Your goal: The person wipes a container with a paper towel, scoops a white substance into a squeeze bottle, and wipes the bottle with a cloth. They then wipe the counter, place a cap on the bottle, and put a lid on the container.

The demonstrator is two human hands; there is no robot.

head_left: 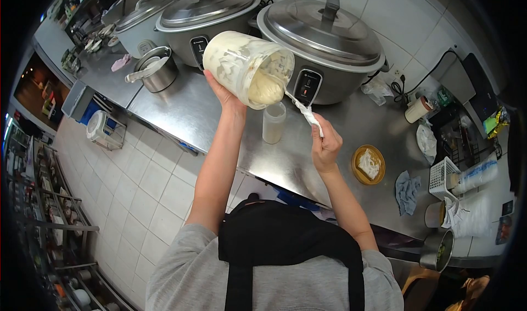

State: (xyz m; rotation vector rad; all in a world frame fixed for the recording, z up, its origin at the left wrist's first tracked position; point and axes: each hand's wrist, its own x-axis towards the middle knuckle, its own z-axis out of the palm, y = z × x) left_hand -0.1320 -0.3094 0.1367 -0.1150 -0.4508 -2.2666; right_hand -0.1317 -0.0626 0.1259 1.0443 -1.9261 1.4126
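My left hand (226,94) is wrapped round a large clear jar (228,58), tilted with its mouth toward the lower right. Thick cream-coloured sauce (267,89) coats its inside and bulges at the opening. In my right hand (328,140) is the handle of a white, sauce-smeared spatula or spoon (303,110); its tip meets the sauce at the jar's mouth, so its exact kind is hidden. Just below the mouth, a translucent bottle (273,125) stands upright on the steel counter (219,129). Right of my right hand lies a round amber lid (359,175) with white sauce on it.
Large rice cookers (324,31) line the wall behind the jar. A steel pot (159,75) stands at the left. To the right are a blue cloth (407,193), a white basket (443,179) and a metal pot (437,250) near the counter's edge.
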